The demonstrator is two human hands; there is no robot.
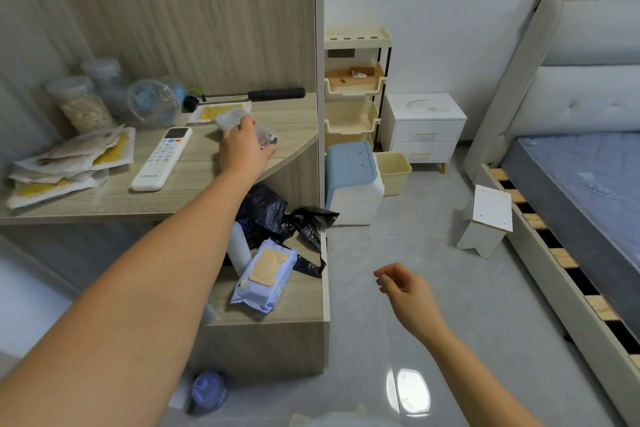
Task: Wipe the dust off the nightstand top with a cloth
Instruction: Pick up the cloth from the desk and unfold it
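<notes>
Wooden bench (194,184) ahead: our left grip (244,146) curls around a grey cloth (229,120). Our right grip (405,284) hangs loose, empty.

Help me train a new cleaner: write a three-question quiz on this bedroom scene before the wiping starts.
1. True or false: the right hand holds the cloth.
2. Where does the white nightstand stand?
A. Between the tiered rack and the bed
B. Under the window
C. On top of the mattress
3. Fill in: the cloth lies on the wooden ____, to the right of the remote.

Key
1. False. The left hand grips it, and the right hand is empty.
2. A.
3. shelf.
</notes>
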